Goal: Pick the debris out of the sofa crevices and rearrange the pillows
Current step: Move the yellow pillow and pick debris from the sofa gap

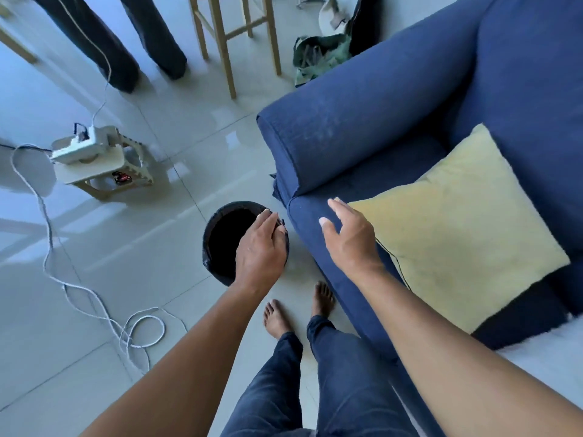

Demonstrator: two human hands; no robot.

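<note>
A blue sofa [362, 127] fills the right side, with a pale yellow pillow [457, 228] lying flat on its seat. A black bin [220, 241] lined with a dark bag stands on the floor by the sofa's front corner. My left hand [260, 247] hangs palm down over the bin's right rim, fingers curled; whether it holds anything is hidden. My right hand [350, 238] hovers over the sofa's front edge beside the pillow, fingers spread and holding nothing.
A white cable [94, 298] loops across the tiled floor to a power strip on a small wooden stool [104, 162]. A tall wooden stool [233, 33], another person's dark trouser legs [126, 36] and a green bag [318, 55] stand beyond. My bare feet [299, 310] are beside the sofa.
</note>
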